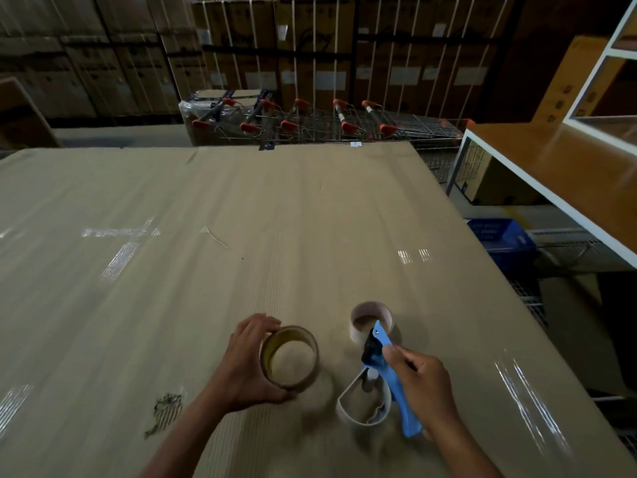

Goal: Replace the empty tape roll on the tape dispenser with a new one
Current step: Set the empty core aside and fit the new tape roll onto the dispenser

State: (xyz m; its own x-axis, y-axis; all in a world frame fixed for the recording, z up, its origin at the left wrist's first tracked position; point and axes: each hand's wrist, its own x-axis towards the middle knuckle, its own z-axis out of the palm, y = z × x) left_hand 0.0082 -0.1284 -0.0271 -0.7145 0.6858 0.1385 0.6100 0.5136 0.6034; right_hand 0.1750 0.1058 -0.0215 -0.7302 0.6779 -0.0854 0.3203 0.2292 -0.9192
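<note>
Left hand [246, 365]: clamped on new tape roll [289, 357], left of dispenser.
Right hand [422, 386]: gripping blue tape dispenser [387, 370] (handle).
Empty core [371, 320]: just beyond dispenser.

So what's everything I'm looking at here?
new tape roll: one, brownish-yellow, near centre, in left grip
empty tape core: one, pale, standing beyond the dispenser
tape dispenser: one, blue handle, white loop frame, in right grip
cardboard work surface: one, tan, torn patch near left
shopping carts: a nested row, orange handles, behind
stacked boxes: many, brown, far wall
crate: one, blue, right floor
shelf: one, orange-white, right
hands: left hand, right hand
</note>
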